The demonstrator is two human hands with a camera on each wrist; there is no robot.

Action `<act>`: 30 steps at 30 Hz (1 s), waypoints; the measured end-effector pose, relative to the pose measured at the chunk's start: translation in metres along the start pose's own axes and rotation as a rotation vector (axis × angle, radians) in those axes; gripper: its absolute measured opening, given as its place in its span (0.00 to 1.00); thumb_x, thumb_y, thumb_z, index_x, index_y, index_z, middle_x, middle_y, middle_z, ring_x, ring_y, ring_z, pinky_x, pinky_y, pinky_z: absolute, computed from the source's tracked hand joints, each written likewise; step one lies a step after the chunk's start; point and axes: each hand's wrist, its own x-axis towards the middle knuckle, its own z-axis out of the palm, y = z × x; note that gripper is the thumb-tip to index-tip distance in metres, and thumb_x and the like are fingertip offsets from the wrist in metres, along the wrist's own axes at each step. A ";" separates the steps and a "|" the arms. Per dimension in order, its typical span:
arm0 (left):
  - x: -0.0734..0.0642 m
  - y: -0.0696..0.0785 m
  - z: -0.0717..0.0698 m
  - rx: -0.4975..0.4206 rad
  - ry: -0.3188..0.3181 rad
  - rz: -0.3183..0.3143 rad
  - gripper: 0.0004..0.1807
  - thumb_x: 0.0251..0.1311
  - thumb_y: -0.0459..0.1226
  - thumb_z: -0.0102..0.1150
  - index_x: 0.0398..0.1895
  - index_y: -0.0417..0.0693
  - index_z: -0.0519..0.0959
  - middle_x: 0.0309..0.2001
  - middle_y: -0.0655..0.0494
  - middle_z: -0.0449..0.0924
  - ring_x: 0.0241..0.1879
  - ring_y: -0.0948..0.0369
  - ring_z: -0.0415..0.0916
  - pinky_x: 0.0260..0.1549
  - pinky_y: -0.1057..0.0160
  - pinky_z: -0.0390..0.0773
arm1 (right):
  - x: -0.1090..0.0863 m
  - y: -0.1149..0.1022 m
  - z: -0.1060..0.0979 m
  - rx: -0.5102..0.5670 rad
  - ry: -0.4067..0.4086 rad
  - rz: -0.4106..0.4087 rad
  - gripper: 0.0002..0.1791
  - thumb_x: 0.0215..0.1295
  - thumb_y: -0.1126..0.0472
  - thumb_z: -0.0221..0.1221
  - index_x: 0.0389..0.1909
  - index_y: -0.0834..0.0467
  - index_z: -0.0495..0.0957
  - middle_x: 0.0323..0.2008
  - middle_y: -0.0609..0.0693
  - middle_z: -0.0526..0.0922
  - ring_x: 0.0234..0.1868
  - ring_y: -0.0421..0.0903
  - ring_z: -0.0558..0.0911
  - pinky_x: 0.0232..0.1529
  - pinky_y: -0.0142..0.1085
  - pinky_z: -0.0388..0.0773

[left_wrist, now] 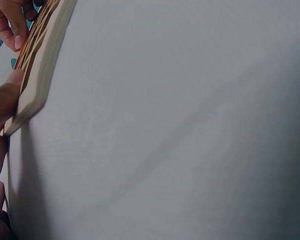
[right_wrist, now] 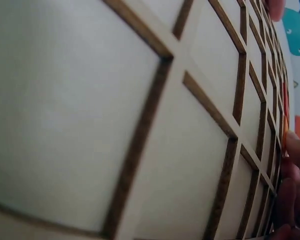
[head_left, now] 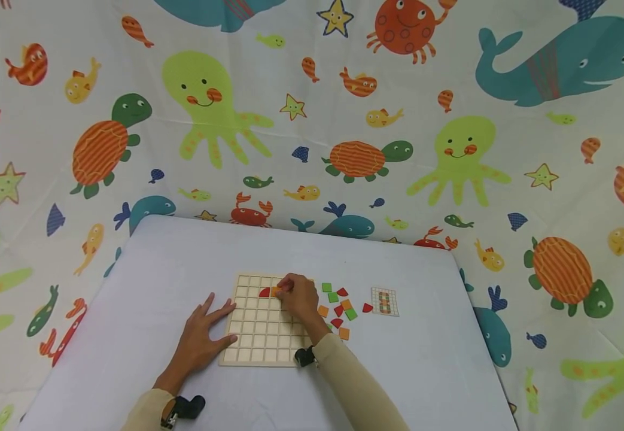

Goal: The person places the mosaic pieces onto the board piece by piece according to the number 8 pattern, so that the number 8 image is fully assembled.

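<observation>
A pale wooden grid board lies on the table, its cells framed by raised strips. In its upper part a red quarter-circle tile sits in a cell, with an orange square tile directly to its right. My right hand reaches over the board from the right and pinches the orange tile with thumb and fingertips. Along the board's left edge rests my left hand, fingers spread and thumb apart. The left wrist view shows the left thumb against the board's rim near a corner.
Right of the board lie loose tiles: red quarter-circles, orange squares and green squares. Beyond them is a small card with a coloured pattern on a grid. A sea-animal cloth hangs behind the white table.
</observation>
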 end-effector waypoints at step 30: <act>0.002 0.000 -0.001 0.001 -0.029 -0.038 0.42 0.53 0.45 0.81 0.73 0.50 0.77 0.81 0.27 0.56 0.79 0.24 0.52 0.75 0.22 0.52 | -0.016 0.057 -0.072 0.140 0.004 0.080 0.10 0.64 0.63 0.74 0.44 0.49 0.88 0.36 0.45 0.86 0.37 0.46 0.80 0.34 0.32 0.81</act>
